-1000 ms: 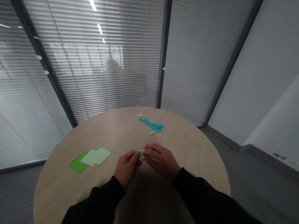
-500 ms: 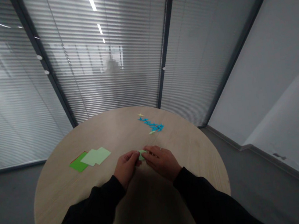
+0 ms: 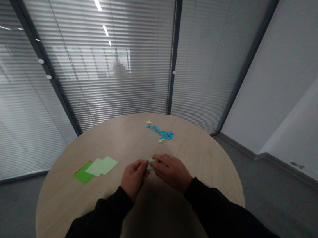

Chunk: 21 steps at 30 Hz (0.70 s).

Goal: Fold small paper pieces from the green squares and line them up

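Note:
My left hand (image 3: 133, 177) and my right hand (image 3: 172, 171) meet near the middle of a round wooden table (image 3: 69, 198). Both pinch a small folded piece of pale green paper (image 3: 151, 164) between their fingertips, low over the tabletop. Most of the paper is hidden by the fingers. A ring shows on my right hand. Both arms are in black sleeves.
To the left lie flat paper sheets: two pale green squares (image 3: 102, 166) overlapping a darker green one (image 3: 82, 174). At the far side of the table sits a cluster of several small blue folded paper pieces (image 3: 161, 131) with two pale ones beside it. Glass walls with blinds stand behind.
My right hand has turned a little, so the ring now shows. The hands stay together on the folded paper, almost in the same place.

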Available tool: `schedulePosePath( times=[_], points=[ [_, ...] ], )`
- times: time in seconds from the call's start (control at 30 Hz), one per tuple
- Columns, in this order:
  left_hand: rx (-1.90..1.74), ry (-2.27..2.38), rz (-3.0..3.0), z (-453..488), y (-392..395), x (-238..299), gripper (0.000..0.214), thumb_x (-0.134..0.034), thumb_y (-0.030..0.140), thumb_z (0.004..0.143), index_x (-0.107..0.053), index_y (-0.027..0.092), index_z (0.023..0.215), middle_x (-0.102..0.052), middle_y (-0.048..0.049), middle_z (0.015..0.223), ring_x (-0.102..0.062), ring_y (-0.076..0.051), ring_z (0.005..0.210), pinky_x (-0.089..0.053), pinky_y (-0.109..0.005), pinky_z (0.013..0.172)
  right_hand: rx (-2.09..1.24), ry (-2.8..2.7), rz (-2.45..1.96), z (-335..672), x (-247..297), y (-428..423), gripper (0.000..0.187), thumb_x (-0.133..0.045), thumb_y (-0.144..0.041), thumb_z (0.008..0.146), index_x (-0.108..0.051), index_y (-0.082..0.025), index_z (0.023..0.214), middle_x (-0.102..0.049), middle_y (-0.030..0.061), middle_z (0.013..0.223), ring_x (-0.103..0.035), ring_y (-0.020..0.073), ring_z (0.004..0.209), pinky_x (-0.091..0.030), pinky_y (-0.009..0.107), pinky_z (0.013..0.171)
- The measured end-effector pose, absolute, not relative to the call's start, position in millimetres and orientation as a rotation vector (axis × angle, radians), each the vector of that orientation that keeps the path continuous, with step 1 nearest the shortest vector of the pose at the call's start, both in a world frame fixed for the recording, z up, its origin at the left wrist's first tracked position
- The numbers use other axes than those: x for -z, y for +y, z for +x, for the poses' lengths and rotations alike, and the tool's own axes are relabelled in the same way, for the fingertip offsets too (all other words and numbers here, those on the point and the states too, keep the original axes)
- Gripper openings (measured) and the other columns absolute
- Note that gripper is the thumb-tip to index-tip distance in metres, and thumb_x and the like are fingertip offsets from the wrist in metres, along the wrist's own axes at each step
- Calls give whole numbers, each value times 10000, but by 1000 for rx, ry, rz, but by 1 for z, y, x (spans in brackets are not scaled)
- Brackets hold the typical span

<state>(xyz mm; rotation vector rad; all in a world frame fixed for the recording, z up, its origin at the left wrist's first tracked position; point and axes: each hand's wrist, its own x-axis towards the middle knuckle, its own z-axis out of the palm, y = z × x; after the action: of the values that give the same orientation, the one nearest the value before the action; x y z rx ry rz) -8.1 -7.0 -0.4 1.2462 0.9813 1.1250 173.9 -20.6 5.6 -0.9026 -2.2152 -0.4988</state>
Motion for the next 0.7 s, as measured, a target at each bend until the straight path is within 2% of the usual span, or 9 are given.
schedulePosePath(
  times=[0.13, 0.2, 0.27, 0.4, 0.53, 0.7],
  points=[
    [-1149, 980, 1319, -7, -8, -1, 383, -688, 542, 781, -705, 159, 795, -613, 2, 618, -533, -129, 569, -403, -245, 574, 157, -2023, -916, 168, -10, -21, 121, -589, -219, 922, -707, -201, 943, -712, 100, 1048, -663, 218, 965, -550, 354, 853],
    [-1145, 993, 1371, -7, -9, -2, 385, -667, 545, 799, -703, 162, 798, -612, 2, 615, -528, -132, 563, -398, -248, 569, -119, -1847, -1012, 165, -11, -21, 92, -625, -274, 896, -685, -204, 895, -708, 75, 932, -670, 189, 839, -560, 324, 774],
    [-1143, 1025, 1431, -7, -11, -5, 393, -638, 550, 819, -706, 164, 813, -618, -2, 622, -530, -139, 570, -396, -253, 568, -431, -1646, -1125, 164, -10, -20, 140, -681, -321, 843, -663, -197, 904, -690, 46, 823, -645, 162, 699, -545, 287, 656],
    [-1138, 1071, 1563, -9, -12, -9, 399, -597, 544, 842, -724, 166, 856, -644, -18, 657, -558, -165, 615, -418, -272, 601, -923, -1440, -1131, 164, -5, -16, 277, -741, -409, 774, -660, -181, 909, -681, 23, 763, -625, 148, 655, -506, 260, 605],
    [-1140, 1087, 1679, -10, -12, -10, 387, -573, 526, 861, -733, 175, 834, -652, -23, 671, -576, -181, 644, -431, -281, 624, -993, -1419, -1108, 164, 0, -13, 302, -781, -429, 730, -661, -177, 844, -653, -9, 690, -585, 127, 597, -462, 242, 566],
    [-1166, 1111, 1649, -11, -13, -11, 385, -575, 519, 868, -736, 172, 819, -645, -20, 657, -574, -181, 633, -424, -278, 611, -979, -1431, -1112, 166, -1, -12, 281, -773, -430, 742, -665, -171, 760, -651, -5, 657, -569, 129, 591, -445, 247, 562]
  ],
)
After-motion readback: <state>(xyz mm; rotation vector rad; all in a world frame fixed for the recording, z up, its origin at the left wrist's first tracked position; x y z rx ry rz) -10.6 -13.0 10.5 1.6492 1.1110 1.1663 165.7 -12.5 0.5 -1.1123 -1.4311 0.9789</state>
